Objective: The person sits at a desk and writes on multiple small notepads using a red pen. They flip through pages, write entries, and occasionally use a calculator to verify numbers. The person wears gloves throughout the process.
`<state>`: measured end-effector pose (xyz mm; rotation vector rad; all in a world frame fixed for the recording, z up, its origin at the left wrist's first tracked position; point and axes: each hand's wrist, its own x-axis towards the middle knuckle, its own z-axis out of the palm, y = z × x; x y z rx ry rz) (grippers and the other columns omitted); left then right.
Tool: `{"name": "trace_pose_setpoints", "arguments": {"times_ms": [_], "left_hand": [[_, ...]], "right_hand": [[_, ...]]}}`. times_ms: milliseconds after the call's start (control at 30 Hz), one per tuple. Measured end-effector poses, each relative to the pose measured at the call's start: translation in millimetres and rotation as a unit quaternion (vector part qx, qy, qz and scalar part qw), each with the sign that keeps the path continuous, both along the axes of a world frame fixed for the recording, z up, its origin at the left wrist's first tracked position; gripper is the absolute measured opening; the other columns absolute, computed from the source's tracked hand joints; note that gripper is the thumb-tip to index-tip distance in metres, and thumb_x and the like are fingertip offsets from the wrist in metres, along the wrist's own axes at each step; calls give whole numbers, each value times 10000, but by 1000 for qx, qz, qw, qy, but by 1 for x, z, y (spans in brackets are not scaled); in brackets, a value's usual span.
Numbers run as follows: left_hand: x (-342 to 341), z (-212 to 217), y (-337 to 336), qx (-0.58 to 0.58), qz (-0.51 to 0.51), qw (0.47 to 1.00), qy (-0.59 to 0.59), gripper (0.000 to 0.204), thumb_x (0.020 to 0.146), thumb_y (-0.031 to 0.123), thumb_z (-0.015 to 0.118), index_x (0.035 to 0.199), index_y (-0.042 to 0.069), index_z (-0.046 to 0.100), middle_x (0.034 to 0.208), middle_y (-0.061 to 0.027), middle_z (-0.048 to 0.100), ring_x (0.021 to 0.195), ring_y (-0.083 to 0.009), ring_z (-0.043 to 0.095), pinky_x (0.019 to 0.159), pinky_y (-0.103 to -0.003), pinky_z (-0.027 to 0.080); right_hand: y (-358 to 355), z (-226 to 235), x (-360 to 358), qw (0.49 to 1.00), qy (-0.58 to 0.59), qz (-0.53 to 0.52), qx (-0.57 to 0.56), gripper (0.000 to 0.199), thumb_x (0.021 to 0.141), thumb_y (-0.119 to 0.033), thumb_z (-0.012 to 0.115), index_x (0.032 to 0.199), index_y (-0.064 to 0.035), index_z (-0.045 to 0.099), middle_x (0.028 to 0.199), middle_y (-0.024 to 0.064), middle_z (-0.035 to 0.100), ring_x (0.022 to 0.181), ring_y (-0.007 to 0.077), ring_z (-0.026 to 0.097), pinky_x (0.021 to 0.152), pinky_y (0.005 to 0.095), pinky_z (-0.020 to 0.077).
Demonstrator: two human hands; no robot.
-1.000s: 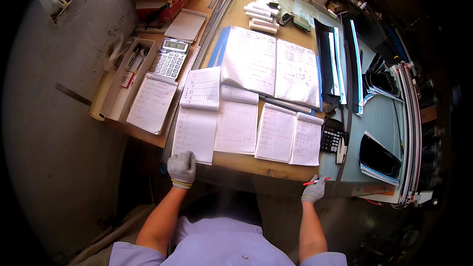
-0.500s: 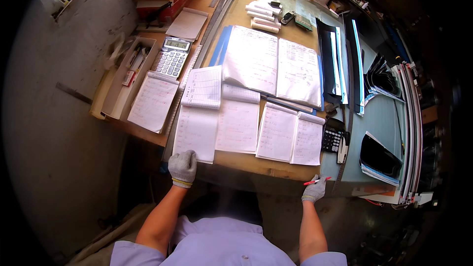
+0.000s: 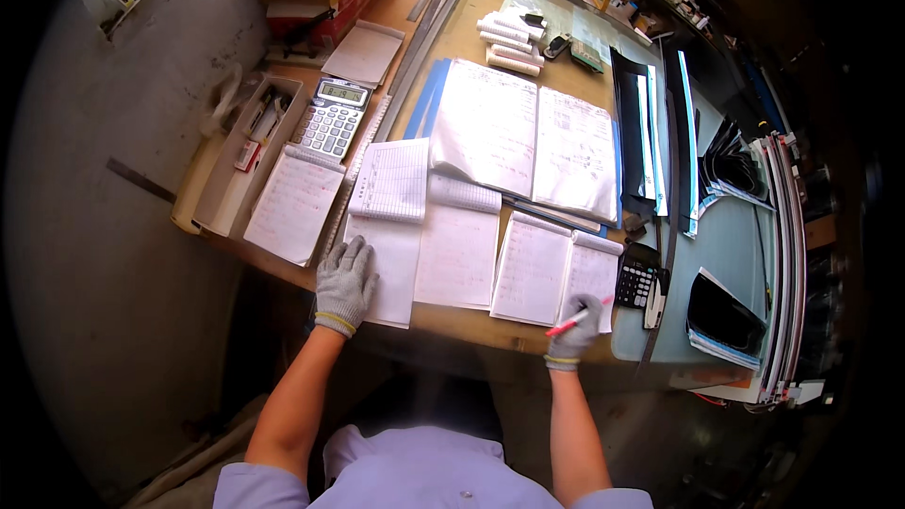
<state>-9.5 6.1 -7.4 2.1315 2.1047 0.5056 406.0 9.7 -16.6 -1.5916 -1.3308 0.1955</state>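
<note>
1. Wooden tabletop [image 3: 452,38] stands against a grey wall [image 3: 85,254].
2. Open ledger [image 3: 528,132] lies mid-tabletop.
3. Gloved left hand [image 3: 345,285] rests flat, fingers spread, on a sheet [image 3: 391,259] at the near edge.
4. Right hand [image 3: 575,332] grips a red pen [image 3: 577,318] over a notebook [image 3: 556,269] near the right corner.

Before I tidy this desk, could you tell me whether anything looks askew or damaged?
Nothing looks damaged or spilled. The only oddity: the lined sheet lies overlapping the open notebook beneath it, and the left hand rests on that notebook's corner.
</note>
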Motion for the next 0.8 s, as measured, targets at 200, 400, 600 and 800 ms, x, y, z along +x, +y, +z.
{"name": "trace_pose_setpoints", "arguments": {"times_ms": [200, 400, 600, 800], "left_hand": [[3, -11, -3, 32, 7, 999, -6, 497, 920, 279, 681, 1372, 83, 618, 1519, -97, 550, 1320, -389, 513, 1124, -516, 387], [5, -5, -2, 22, 11, 1000, -8, 534, 892, 298, 706, 1381, 102, 618, 1505, -93, 561, 1286, -395, 528, 1109, -521, 393], [1, -1, 11, 41, -6, 981, -188, 416, 833, 237, 765, 1194, 41, 695, 1168, -170, 712, 1081, -370, 675, 941, -482, 532], [16, 6, 14, 35, 76, 902, -424, 403, 783, 215, 856, 1108, 15, 725, 1061, -146, 756, 942, -279, 741, 806, -389, 596]], "right_hand": [[108, 30, -188, 959, -104, 255, -64, 251, 842, -156, 815, 1023, -68, 664, 915, 151, 676, 863, 349, 663, 761, 450, 540], [133, 31, -251, 929, -61, 346, -119, 271, 797, -119, 812, 1016, -85, 657, 918, 140, 688, 877, 376, 636, 840, 475, 513], [73, 18, -225, 875, -43, 483, -4, 261, 736, -104, 821, 944, -103, 664, 1077, 133, 725, 992, 363, 654, 906, 466, 491], [49, 10, -202, 874, -78, 478, -42, 194, 747, -124, 773, 921, -94, 691, 1247, 130, 717, 1085, 359, 663, 932, 470, 501]]}}
